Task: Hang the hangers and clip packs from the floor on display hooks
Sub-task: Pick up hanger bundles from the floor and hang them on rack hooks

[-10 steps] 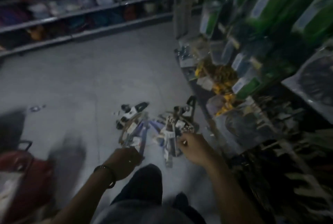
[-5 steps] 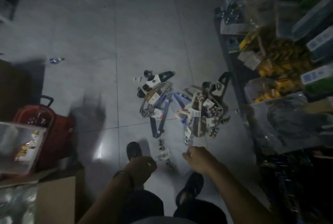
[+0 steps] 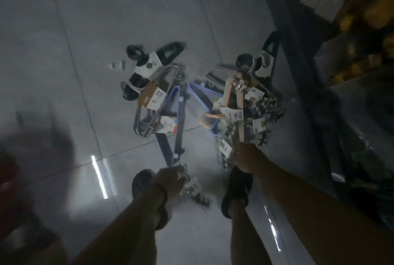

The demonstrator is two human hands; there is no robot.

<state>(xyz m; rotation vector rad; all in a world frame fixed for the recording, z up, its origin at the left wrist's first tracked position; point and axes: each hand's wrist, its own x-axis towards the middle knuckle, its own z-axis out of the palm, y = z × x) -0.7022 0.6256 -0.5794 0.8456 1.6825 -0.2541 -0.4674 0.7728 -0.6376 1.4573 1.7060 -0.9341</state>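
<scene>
A heap of hangers and clip packs lies on the grey tiled floor (image 3: 106, 30). It holds a blue hanger (image 3: 178, 115), grey wire hangers (image 3: 147, 115), a black hanger bundle (image 3: 149, 66) with a white label, a pink hanger (image 3: 240, 113) and carded clip packs (image 3: 260, 113). My left hand (image 3: 170, 181) is curled over a clip pack (image 3: 195, 188) lying between my feet, with clips showing on both sides of my fingers. My right hand (image 3: 243, 156) reaches the near end of the pink hanger and the clips there; its fingers are hidden.
A dark display shelf (image 3: 298, 62) with packed goods runs along the right. My shoes (image 3: 235, 192) stand just short of the heap. A blurred red basket (image 3: 8, 179) sits at the far left. The picture is dim and smeared.
The view has tipped down and closed in on the heap. Both hands have dropped toward the floor: the left onto the near clip pack, the right up to the pink hanger.
</scene>
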